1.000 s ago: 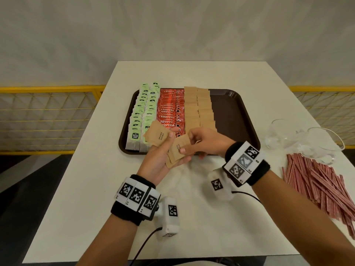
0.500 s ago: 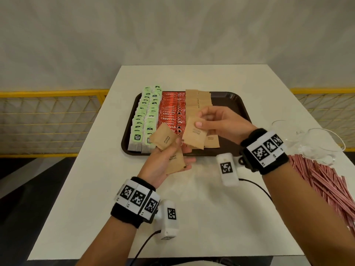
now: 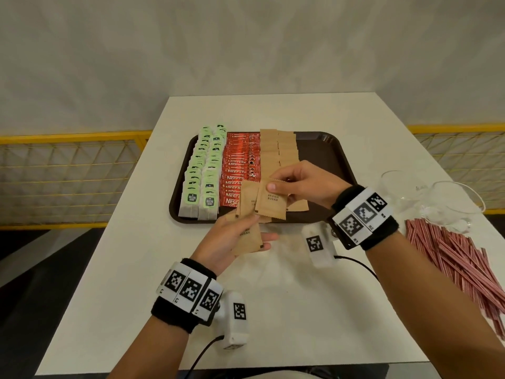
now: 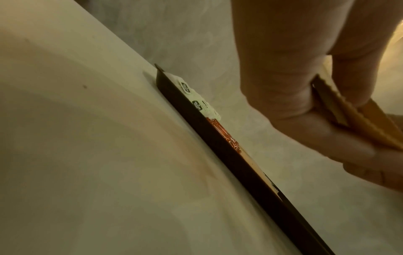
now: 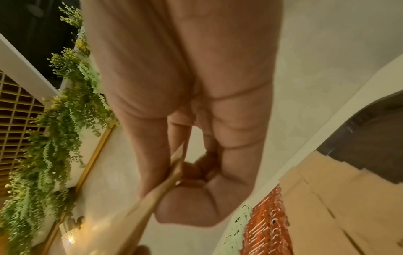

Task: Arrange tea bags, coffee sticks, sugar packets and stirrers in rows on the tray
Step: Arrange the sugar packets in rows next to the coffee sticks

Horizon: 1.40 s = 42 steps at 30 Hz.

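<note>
A dark brown tray [image 3: 332,157] carries rows of green tea bags [image 3: 203,170], red coffee sticks [image 3: 237,170] and brown sugar packets [image 3: 277,149]. My right hand [image 3: 296,183] pinches one brown sugar packet [image 3: 272,199] by its top edge, above the tray's near edge. My left hand [image 3: 232,236] holds a small fan of sugar packets [image 3: 247,239] just in front of the tray. In the left wrist view the fingers [image 4: 283,96] clamp the packets' edges [image 4: 348,120]. Red striped stirrers [image 3: 459,258] lie heaped on the table at the right.
Two clear glass cups [image 3: 437,201] stand right of the tray, behind the stirrers. The tray's right part [image 3: 322,149] is bare. A yellow mesh railing [image 3: 68,173] runs along both sides of the white table [image 3: 300,310]. Cables trail from both wrist cameras.
My right hand drew one sugar packet out of the left hand's fan and lifted it over the tray's near edge. The left hand stayed almost in place with the others.
</note>
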{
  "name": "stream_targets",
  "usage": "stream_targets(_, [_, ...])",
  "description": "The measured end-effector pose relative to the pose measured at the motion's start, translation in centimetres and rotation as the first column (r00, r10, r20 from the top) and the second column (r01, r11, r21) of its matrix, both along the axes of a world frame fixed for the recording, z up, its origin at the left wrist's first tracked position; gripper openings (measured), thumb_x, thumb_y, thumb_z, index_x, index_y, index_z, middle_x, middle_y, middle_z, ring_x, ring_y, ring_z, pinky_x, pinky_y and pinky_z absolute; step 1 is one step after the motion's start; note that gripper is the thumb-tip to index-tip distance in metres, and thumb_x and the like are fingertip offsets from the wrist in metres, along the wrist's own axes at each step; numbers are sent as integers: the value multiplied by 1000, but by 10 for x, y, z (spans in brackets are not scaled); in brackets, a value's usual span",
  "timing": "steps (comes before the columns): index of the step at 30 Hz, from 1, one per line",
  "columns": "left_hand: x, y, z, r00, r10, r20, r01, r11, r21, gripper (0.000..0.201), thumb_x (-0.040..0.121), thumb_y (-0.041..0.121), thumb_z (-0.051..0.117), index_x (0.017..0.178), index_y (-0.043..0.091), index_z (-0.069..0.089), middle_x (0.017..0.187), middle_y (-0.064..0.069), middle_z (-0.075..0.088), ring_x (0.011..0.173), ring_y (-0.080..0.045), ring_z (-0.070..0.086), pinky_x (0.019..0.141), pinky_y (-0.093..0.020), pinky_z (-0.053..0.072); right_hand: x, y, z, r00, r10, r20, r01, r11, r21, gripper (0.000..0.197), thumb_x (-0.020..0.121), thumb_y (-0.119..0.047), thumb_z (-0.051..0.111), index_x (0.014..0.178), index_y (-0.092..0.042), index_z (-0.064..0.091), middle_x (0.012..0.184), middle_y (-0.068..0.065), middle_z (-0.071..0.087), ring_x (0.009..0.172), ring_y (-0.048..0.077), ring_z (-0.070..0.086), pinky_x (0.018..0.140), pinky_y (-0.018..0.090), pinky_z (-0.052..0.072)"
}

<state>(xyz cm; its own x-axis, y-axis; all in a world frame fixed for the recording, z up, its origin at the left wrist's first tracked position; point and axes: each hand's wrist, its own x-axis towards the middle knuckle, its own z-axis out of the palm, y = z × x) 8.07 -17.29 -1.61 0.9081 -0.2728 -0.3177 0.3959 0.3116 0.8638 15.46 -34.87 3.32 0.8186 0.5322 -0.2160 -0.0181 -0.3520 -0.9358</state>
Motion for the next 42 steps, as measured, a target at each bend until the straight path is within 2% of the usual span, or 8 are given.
stream_targets(5, [2, -2, -1, 997, 73, 14, -73, 997, -11, 22, 87, 17, 59, 109, 14, 63, 93, -1, 72, 78, -24, 70, 60, -31, 57, 2, -6, -6, 995, -53, 84, 52, 998, 18, 21, 85, -11, 65, 105, -17, 68, 102, 26, 65, 72, 19, 53, 58, 16, 47])
stream_targets(10, [4, -5, -5, 990, 142, 16, -141, 990, -3, 25, 83, 14, 64, 108, 11, 64, 95, -9, 72, 74, -20, 70, 61, -31, 57, -4, 5, -21, 985, -124, 119, 121, 992, 34, 28, 79, -16, 73, 107, -16, 69, 106, 0, 70, 98, 10, 65, 91, 28, 50])
stream_targets(14, [3, -5, -6, 986, 163, 34, -163, 987, -8, 22, 85, 13, 63, 107, 13, 65, 90, -5, 73, 72, -19, 69, 63, -31, 58, -13, 8, -21, 989, -148, 31, 143, 983, 114, 12, 82, -6, 68, 81, -17, 66, 72, -12, 69, 69, 0, 64, 64, 15, 51])
stream_targets(20, [7, 1, -5, 970, 240, 32, -240, 971, 3, 20, 89, 22, 58, 108, 16, 63, 90, -1, 72, 70, -17, 70, 64, -32, 58, 14, -20, -4, 941, -335, -44, 337, 933, 128, 20, 83, -14, 68, 100, -6, 65, 100, 8, 70, 92, 22, 68, 85, 35, 55])
stream_targets(28, [9, 5, -4, 937, 348, -32, -349, 937, -25, 19, 91, 23, 57, 107, 16, 62, 83, -1, 71, 65, -15, 68, 58, -32, 59, 43, -21, -36, 976, -215, 28, 202, 855, -478, 43, 78, -26, 75, 115, -10, 63, 107, 1, 62, 105, 19, 57, 83, 29, 45])
stream_targets(33, [10, 8, -4, 922, 375, -98, -381, 923, -55, 12, 94, 20, 54, 104, 16, 60, 77, -3, 69, 60, -17, 66, 58, -33, 57, 43, -8, -43, 983, -180, 29, 166, 817, -552, 45, 76, -24, 76, 116, -9, 64, 100, 0, 60, 100, 18, 55, 83, 30, 45])
stream_targets(36, [10, 7, -4, 927, 358, -111, -367, 927, -74, 9, 94, 18, 53, 100, 15, 60, 64, 0, 69, 58, -17, 65, 57, -33, 56, 45, -5, -45, 981, -185, 51, 181, 801, -571, 45, 74, -24, 78, 115, -10, 63, 94, -2, 59, 83, 14, 54, 64, 23, 41])
stream_targets(42, [10, 7, -7, 948, 308, -82, -309, 951, -2, 23, 92, 15, 58, 114, 15, 60, 89, -4, 70, 69, -17, 68, 67, -37, 58, 47, -14, -49, 970, -240, 41, 229, 840, -492, 26, 72, -21, 79, 94, -16, 66, 83, -4, 57, 84, 15, 56, 65, 25, 47])
